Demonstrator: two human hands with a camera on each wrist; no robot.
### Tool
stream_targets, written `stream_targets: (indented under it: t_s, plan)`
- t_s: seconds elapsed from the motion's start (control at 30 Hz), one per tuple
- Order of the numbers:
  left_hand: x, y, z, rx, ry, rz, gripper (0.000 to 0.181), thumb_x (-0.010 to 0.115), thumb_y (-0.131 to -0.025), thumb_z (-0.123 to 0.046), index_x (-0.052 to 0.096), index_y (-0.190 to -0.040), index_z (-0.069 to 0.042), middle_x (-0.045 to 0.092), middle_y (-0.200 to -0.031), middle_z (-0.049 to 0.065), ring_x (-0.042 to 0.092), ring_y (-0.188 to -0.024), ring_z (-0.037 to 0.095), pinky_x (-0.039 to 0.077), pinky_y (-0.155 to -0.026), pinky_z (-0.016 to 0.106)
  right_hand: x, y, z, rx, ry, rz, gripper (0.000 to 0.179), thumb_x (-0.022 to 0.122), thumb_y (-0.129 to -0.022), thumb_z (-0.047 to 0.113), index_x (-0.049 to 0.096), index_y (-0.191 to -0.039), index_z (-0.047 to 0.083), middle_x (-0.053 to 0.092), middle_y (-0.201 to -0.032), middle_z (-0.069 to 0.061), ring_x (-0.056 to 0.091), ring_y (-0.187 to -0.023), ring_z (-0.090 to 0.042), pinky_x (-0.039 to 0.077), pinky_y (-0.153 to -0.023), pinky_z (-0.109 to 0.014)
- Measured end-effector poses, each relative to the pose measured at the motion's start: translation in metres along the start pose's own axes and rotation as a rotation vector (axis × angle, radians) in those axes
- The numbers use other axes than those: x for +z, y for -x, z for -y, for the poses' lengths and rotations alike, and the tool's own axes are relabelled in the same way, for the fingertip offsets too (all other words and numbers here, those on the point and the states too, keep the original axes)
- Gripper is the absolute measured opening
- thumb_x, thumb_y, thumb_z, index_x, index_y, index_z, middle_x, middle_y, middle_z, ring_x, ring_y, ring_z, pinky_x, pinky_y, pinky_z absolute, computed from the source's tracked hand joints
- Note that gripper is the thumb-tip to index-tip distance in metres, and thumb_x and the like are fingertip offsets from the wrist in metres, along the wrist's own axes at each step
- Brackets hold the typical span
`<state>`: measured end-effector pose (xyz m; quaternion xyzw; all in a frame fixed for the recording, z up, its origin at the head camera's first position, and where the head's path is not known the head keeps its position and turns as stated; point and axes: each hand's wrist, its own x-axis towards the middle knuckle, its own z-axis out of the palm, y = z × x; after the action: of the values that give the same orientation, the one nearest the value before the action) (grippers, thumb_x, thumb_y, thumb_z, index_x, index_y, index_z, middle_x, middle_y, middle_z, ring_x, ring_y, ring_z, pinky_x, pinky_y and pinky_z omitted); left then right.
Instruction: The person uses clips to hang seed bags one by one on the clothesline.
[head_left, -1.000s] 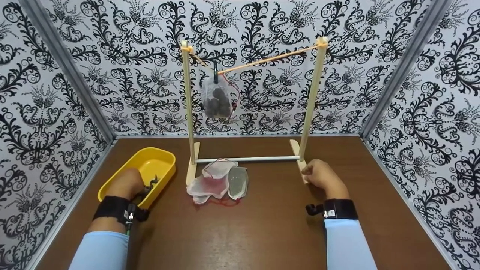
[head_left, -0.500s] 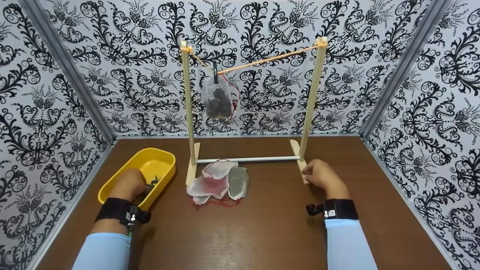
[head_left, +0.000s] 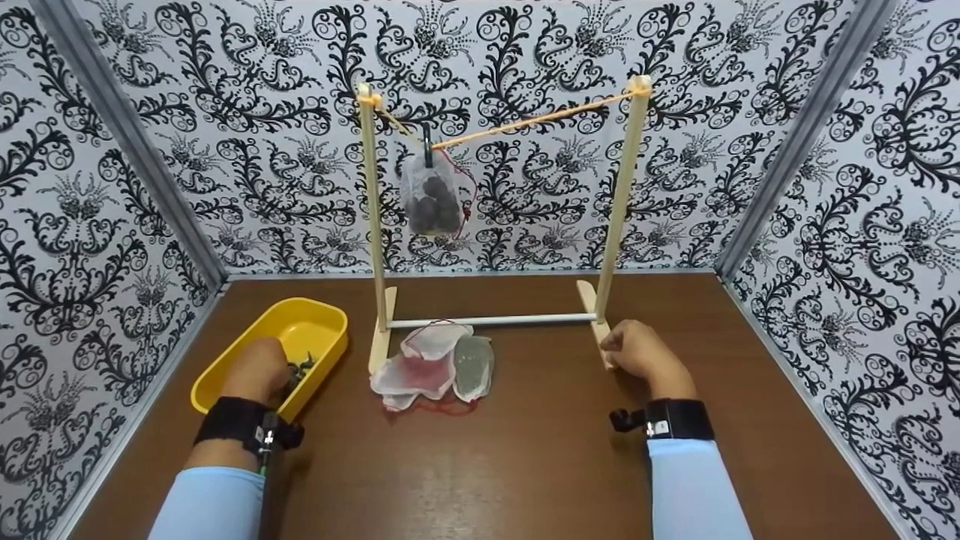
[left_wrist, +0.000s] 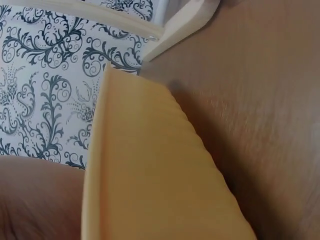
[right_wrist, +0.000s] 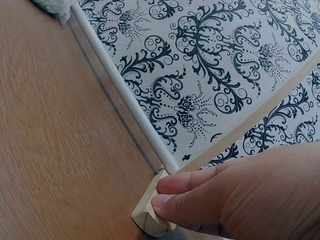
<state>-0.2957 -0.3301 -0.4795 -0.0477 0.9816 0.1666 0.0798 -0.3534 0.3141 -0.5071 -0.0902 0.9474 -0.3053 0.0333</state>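
My left hand (head_left: 259, 367) reaches down into the yellow tray (head_left: 330, 360), its fingers hidden below the rim among small dark pieces (head_left: 301, 367). In the left wrist view the tray's side wall (left_wrist: 145, 165) covers most of the hand. On the right, the thumb and fingers of my right hand (right_wrist: 245, 195) grip the front end of a wooden foot (right_wrist: 150, 210) of the stand. From the stand's sagging orange cord (head_left: 536, 120), a dark clip (head_left: 428, 146) holds up a sheer white pouch (head_left: 431, 199) with dark lumps inside.
Several sheer pouches with red strings lie by the stand's left foot, including one with pink contents (head_left: 427, 375) and one with grey-green contents (head_left: 474, 367). A white rod (head_left: 495, 320) joins the feet. Patterned walls (head_left: 525, 202) surround the brown table (head_left: 510, 465).
My left hand shifts slightly within the tray, and the dark pieces beside it have moved a little. The right hand keeps its hold on the foot.
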Motion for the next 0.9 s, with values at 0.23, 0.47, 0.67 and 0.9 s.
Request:
stream_targets:
  t_s: [0.23,0.47,0.67,0.9]
  plan:
    - [0.001,0.000,-0.001,-0.010,0.201,-0.205,0.020,0.071,-0.095,-0.004,0.071,-0.109,0.010,0.073,-0.103,0.029,0.068,-0.091,0.043,0.061,-0.081,0.052,0.001,0.000,-0.002,-0.053,0.018,-0.021,0.024,0.078,-0.086,-0.007,0.083,-0.109,-0.008,0.076,-0.113,-0.027,0.075,-0.107,-0.041,0.065,-0.103,-0.057]
    - [-0.012,-0.002,-0.033,-0.061,0.391,-0.424,0.033,0.067,-0.113,-0.024,0.076,-0.127,0.005,0.080,-0.122,0.029,0.075,-0.109,0.046,0.063,-0.093,0.054,0.001,-0.001,-0.003,-0.034,-0.002,-0.001,0.024,0.078,-0.089,-0.007,0.082,-0.112,-0.009,0.076,-0.115,-0.027,0.075,-0.107,-0.039,0.064,-0.104,-0.058]
    - [-0.010,0.002,-0.091,0.030,0.635,-0.533,0.031,0.079,-0.107,-0.025,0.081,-0.125,0.000,0.083,-0.119,0.025,0.079,-0.086,0.027,0.064,-0.075,0.030,-0.003,-0.002,-0.002,0.003,-0.001,0.019,0.024,0.078,-0.090,-0.007,0.081,-0.114,-0.009,0.078,-0.116,-0.028,0.076,-0.109,-0.043,0.064,-0.106,-0.060]
    - [0.010,-0.003,-0.148,0.112,0.977,-0.489,0.023,0.086,-0.101,-0.013,0.083,-0.115,0.004,0.086,-0.101,0.017,0.074,-0.072,0.006,0.062,-0.065,0.019,-0.001,-0.002,0.000,-0.005,0.017,0.012,0.023,0.080,-0.088,-0.006,0.082,-0.111,-0.008,0.076,-0.114,-0.026,0.075,-0.107,-0.039,0.064,-0.104,-0.057]
